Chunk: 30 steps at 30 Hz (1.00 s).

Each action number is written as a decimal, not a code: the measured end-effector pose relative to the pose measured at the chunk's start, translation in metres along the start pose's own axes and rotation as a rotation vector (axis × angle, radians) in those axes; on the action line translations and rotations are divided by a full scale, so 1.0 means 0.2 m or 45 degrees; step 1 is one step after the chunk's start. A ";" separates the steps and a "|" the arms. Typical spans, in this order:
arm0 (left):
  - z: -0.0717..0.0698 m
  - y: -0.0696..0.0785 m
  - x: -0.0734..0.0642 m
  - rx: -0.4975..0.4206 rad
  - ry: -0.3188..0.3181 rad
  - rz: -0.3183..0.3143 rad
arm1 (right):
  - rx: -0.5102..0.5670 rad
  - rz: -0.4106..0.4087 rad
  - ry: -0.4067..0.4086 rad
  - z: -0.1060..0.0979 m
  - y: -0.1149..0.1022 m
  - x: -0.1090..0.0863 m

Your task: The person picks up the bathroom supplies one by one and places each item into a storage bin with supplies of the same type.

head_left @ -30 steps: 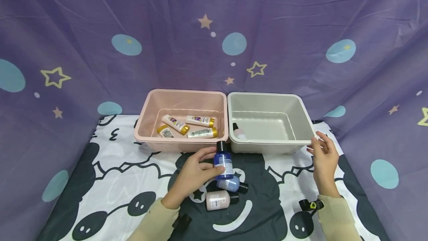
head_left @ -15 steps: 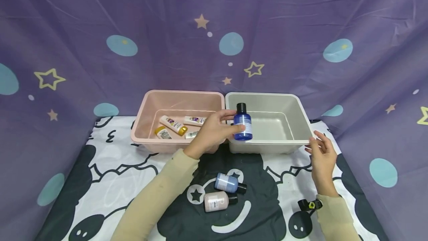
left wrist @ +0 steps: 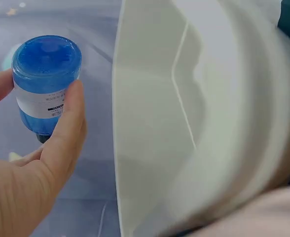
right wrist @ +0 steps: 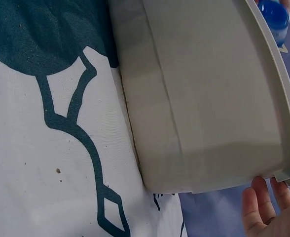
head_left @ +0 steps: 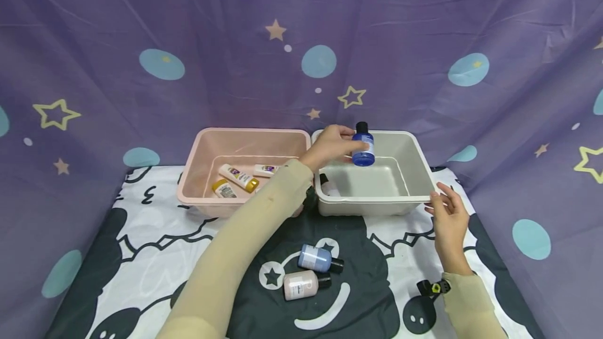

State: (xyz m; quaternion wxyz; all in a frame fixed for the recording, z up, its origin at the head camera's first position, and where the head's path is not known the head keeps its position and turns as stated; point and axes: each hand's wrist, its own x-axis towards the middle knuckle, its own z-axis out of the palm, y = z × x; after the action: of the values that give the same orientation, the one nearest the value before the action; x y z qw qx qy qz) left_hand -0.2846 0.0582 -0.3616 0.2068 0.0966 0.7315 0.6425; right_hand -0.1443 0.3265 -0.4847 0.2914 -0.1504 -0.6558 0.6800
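My left hand (head_left: 332, 143) holds a dark blue bottle (head_left: 363, 158) with a black cap, upright above the left part of the light grey bin (head_left: 372, 200). In the left wrist view, the thumb and fingers pinch the bottle (left wrist: 46, 79) around its label, and its base faces the camera. My right hand (head_left: 449, 226) grips the grey bin's front right corner; in the right wrist view its fingers (right wrist: 263, 200) lie under the rim. Inside that bin, a pale bottle (head_left: 331, 189) with a black cap lies at the left front, partly hidden by the rim.
A pink bin (head_left: 207, 202) stands against the grey one's left side, holding several white tubes (head_left: 235, 176) with gold caps, partly behind my left arm. A light blue bottle (head_left: 314, 258) and a pale pink bottle (head_left: 300, 285) lie on the patterned cloth in front.
My left hand has carried the dark blue bottle from the cloth in front, up and to the right, over the grey bin. The right hand stays at the bin's corner.
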 end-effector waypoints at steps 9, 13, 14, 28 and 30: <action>0.07 -0.03 0.17 0.145 0.047 -0.082 | -0.008 -0.003 0.002 -0.01 0.00 0.00; 0.07 -0.05 0.20 0.160 0.086 -0.112 | -0.008 0.000 0.000 0.00 0.00 0.00; 0.07 -0.06 0.21 0.152 0.086 -0.115 | -0.006 -0.002 0.000 0.00 0.00 0.00; 0.07 -0.05 0.16 0.283 0.091 -0.214 | 0.010 -0.015 0.005 0.00 0.01 0.01; 0.07 -0.05 0.16 0.220 0.101 -0.207 | 0.012 -0.015 0.004 0.00 0.01 0.01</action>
State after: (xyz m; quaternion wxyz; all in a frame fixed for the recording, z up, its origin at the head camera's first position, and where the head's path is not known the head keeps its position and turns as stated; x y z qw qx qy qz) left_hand -0.3055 0.0832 -0.3777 0.2199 0.0288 0.7971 0.5616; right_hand -0.1472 0.3274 -0.4851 0.2969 -0.1462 -0.6531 0.6811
